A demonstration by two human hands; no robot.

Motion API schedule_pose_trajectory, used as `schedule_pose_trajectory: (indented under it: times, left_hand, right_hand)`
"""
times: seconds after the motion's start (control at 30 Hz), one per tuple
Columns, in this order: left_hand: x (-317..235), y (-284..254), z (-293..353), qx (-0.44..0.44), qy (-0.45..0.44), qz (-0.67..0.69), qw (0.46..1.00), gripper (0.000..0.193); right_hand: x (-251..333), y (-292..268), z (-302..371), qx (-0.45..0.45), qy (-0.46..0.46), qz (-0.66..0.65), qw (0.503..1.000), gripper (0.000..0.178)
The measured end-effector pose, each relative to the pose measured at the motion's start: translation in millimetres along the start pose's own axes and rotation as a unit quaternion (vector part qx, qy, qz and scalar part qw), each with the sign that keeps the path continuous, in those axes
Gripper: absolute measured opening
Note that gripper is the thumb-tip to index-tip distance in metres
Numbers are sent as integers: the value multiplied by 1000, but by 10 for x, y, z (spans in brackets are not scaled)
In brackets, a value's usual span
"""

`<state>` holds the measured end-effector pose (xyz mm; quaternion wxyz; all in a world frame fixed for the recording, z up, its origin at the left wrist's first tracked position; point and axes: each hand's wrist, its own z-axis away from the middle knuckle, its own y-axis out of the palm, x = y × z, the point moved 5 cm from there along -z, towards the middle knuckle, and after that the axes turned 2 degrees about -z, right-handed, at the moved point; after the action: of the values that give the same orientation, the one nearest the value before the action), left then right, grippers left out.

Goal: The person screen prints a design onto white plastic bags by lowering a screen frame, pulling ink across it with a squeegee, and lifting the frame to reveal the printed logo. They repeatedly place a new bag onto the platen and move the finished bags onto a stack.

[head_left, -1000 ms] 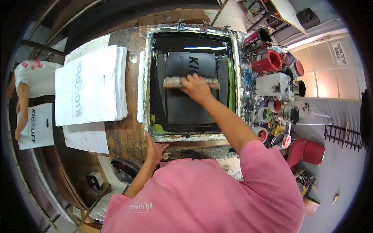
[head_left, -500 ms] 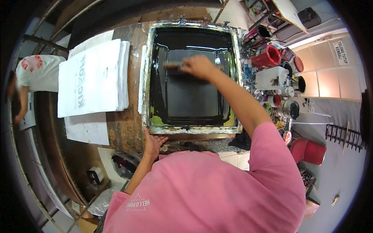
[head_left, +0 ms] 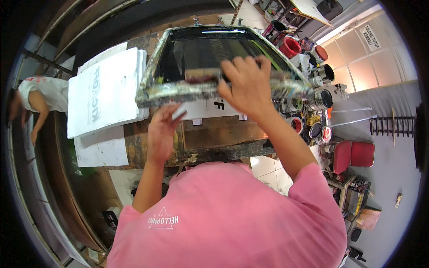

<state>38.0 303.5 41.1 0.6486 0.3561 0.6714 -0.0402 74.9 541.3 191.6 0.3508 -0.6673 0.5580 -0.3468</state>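
The screen printing frame, with dark ink smeared on its mesh, is tilted up, its near edge raised off the board. My right hand is at that near edge, fingers wrapped round a wooden squeegee lying along the inside of the rim. Just below the frame's near left part, my left hand has its fingers apart and holds nothing that I can see; its fingertips are close to the frame's underside. Under the frame shows a white printed sheet or bag with black print, mostly hidden by the frame.
A stack of white printed bags lies left on the stained table. Ink pots and a red tub crowd the right side. Another person bends at the far left. A red chair stands at the right.
The frame's near edge has risen from flat, uncovering the printed white piece. My right hand has come from mid-mesh to the near rim with the squeegee. My left hand has moved up slightly.
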Motion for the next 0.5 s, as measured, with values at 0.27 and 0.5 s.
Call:
schedule_pose_trajectory:
  times: [0.27,0.5]
  left_hand:
    - [1373,-463,259,-19,-140,-815,562,104]
    - [1203,-155,18,-42,-108,-766,632,103]
  right_hand:
    - [-136,-203,-553,-58,-16,9,998,33]
    - [-277,-290,-858,-93,-25,9,995,36]
